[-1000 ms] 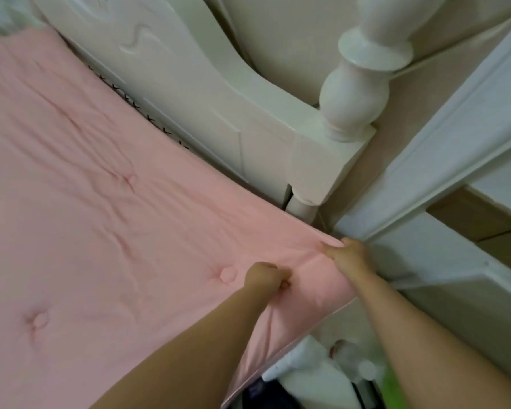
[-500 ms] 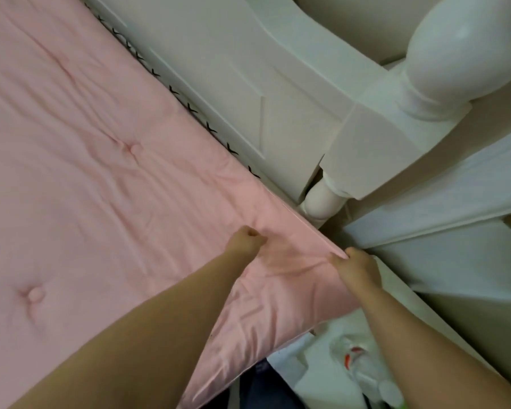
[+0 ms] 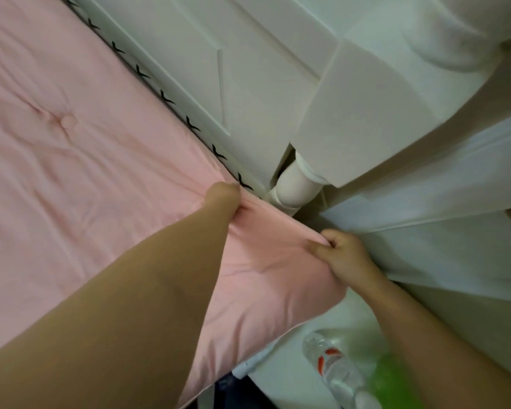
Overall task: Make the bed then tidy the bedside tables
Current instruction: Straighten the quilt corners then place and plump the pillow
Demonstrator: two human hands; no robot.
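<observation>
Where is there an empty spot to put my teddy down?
The wide pink sheet left of the left hand is bare. The corner by the white headboard is crowded: both hands, right hand too. The bedside surface holds a water bottle.

A pink sheet (image 3: 95, 178) covers the bed's mattress; a clear bottle (image 3: 334, 370) lies on the white bedside table (image 3: 286, 376)

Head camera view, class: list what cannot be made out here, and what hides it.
- Left hand: fingers hidden behind its own wrist, gripping the pink quilted bed cover.
- Clear plastic water bottle: label blurred.
- Bright green object: blurred, cut off by the bottom edge.
- White wooden bedpost: top cropped.
</observation>
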